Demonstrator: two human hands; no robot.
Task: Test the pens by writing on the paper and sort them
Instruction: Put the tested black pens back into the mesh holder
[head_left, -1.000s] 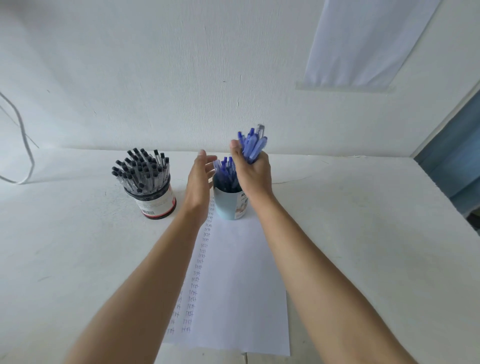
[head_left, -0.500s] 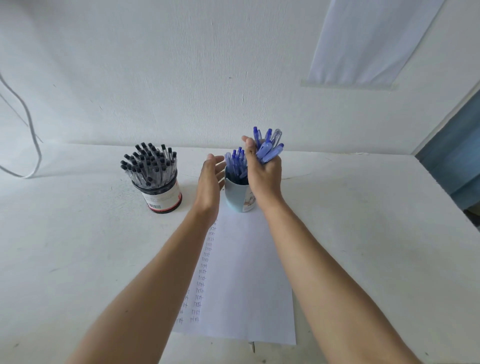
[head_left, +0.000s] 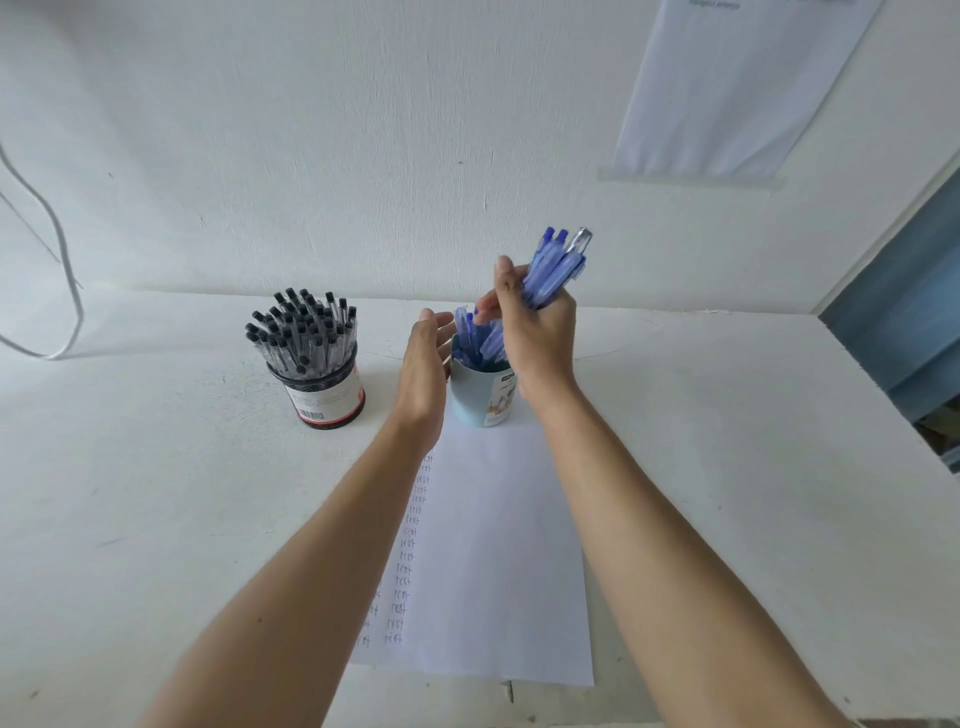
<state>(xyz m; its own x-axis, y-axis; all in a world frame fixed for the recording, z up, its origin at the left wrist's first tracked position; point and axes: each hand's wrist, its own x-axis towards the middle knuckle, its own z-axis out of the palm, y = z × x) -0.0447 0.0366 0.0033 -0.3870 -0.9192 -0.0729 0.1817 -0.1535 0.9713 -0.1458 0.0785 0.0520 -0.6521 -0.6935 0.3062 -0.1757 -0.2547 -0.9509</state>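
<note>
Since the earlier frames, the right hand (head_left: 537, 332) has risen a little above the light blue cup (head_left: 480, 395), carrying its bundle of blue pens (head_left: 558, 265) higher. On the white surface (head_left: 156, 493) lies the sheet of paper (head_left: 498, 571), its left side filled with columns of small written test marks. At its far end stands the blue cup with more blue pens inside; to the left, a black mesh holder (head_left: 324, 395) is packed with black-capped pens (head_left: 304, 330). The left hand (head_left: 423, 364) hangs open just beside the cup, holding nothing. The right hand is clamped around the bundle. Gripped loosely and tilted, several pens could slip and scatter, or the wrist could knock the cup over.
</note>
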